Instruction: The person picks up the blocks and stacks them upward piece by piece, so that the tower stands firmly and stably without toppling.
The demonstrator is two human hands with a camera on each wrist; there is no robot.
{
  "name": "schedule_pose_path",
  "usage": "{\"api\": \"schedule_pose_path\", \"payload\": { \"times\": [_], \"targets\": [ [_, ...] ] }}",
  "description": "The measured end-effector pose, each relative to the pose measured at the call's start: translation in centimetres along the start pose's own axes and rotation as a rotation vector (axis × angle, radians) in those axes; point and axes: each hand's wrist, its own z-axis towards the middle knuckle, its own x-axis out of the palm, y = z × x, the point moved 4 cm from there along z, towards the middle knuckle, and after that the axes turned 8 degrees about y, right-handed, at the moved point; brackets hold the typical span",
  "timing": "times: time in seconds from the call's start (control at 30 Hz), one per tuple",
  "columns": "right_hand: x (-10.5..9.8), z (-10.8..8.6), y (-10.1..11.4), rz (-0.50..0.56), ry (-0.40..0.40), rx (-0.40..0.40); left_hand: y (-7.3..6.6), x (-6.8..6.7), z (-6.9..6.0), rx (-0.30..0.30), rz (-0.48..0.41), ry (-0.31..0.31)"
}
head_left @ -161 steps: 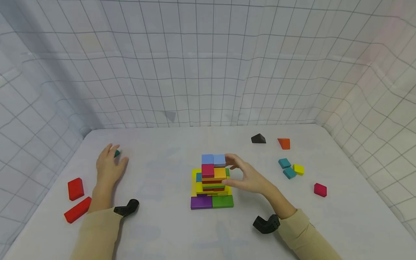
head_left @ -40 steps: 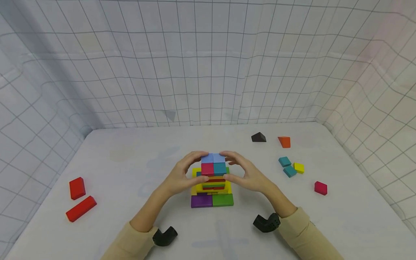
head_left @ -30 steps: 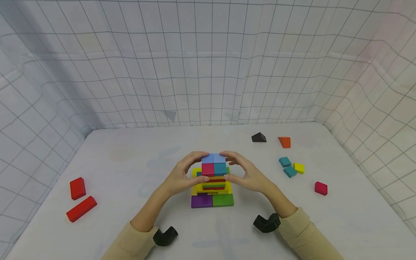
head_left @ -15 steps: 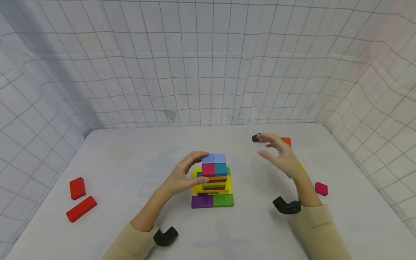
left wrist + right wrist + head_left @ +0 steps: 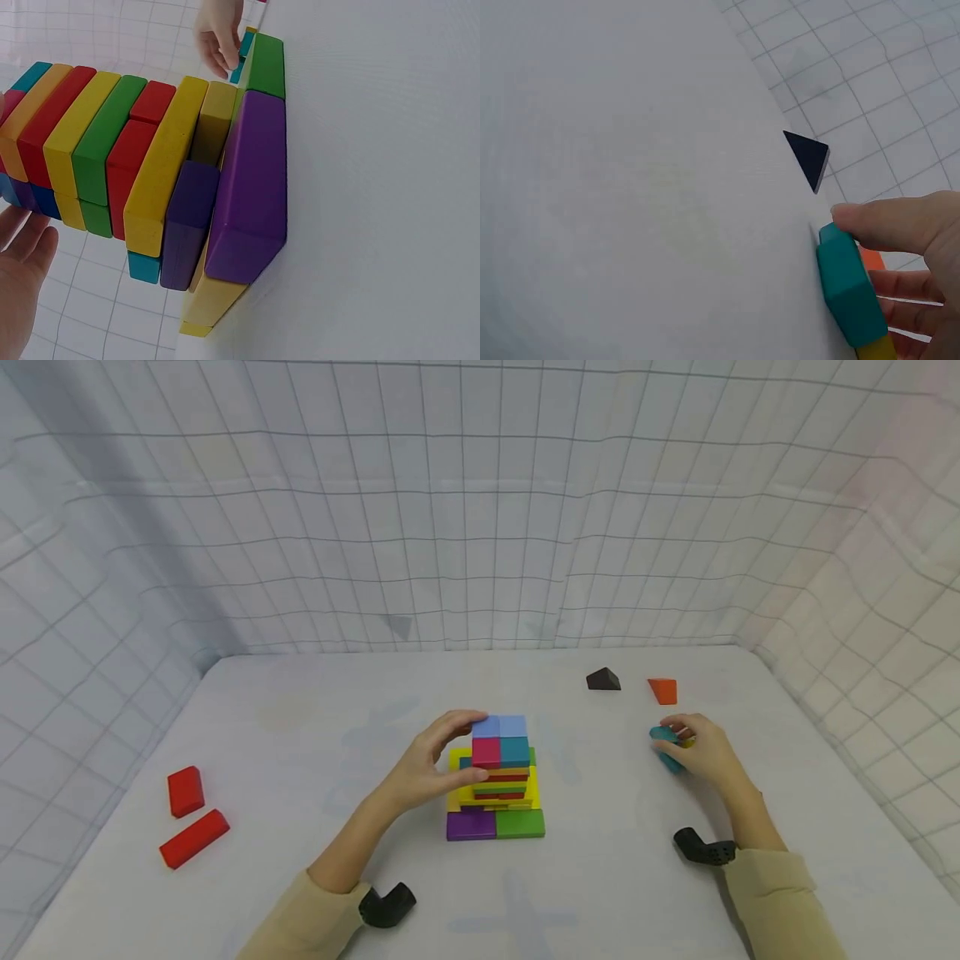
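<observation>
A tower of colored wooden blocks stands in the middle, with two light blue blocks on top and purple and green ones at its base. My left hand grips its upper left side, thumb in front and fingers behind; the left wrist view shows the layered tower with fingers beside its upper end. Over on the right, my right hand pinches a teal block between thumb and fingers. Another teal block lies just below it, and a yellow block is mostly hidden behind the hand.
Behind the right hand lie a black wedge and an orange wedge. A red block and a long red piece rest at the left. Grid-patterned cloth hangs around the table's back and sides.
My left hand came from the far left to the tower, where a teal block now sits under the light blue ones. My right hand left the tower and reached right to the teal blocks.
</observation>
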Motion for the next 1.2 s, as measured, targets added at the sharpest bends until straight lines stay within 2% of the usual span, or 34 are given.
{"api": "schedule_pose_path", "payload": {
  "times": [0.23, 0.27, 0.33, 0.47, 0.6, 0.67, 0.77, 0.93, 1.2],
  "targets": [
    [0.5, 0.3, 0.0, -0.004, -0.008, 0.001, -0.3, 0.0, 0.0, -0.017, 0.005, -0.001],
    [0.4, 0.4, 0.3, 0.008, -0.006, -0.007, -0.3, 0.0, 0.1, -0.013, 0.005, -0.001],
    [0.2, 0.7, 1.5, 0.023, -0.024, -0.076, -0.3, 0.0, 0.1, 0.004, 0.005, -0.001],
    [-0.6, 1.6, 6.3, 0.07, -0.085, -0.303, -0.1, 0.0, 0.0, 0.023, -0.006, -0.004],
    [-1.0, 2.2, 12.9, 0.173, -0.097, -0.53, 0.1, 0.1, 0.0, -0.019, -0.029, -0.007],
    [-0.8, 2.3, 15.9, 0.209, -0.07, -0.615, 0.1, 0.1, 0.0, -0.042, -0.043, -0.009],
    [0.2, 2.4, 19.4, 0.243, 0.012, -0.704, 0.2, 0.0, 0.0, -0.057, -0.063, -0.013],
    [2.2, 2.5, 22.4, 0.271, 0.156, -0.739, 0.1, 0.0, 0.0, -0.05, -0.091, -0.01],
    [3.8, 2.8, 23.3, 0.301, 0.198, -0.721, 0.0, 0.0, 0.0, -0.041, -0.093, -0.017]
  ]
}}
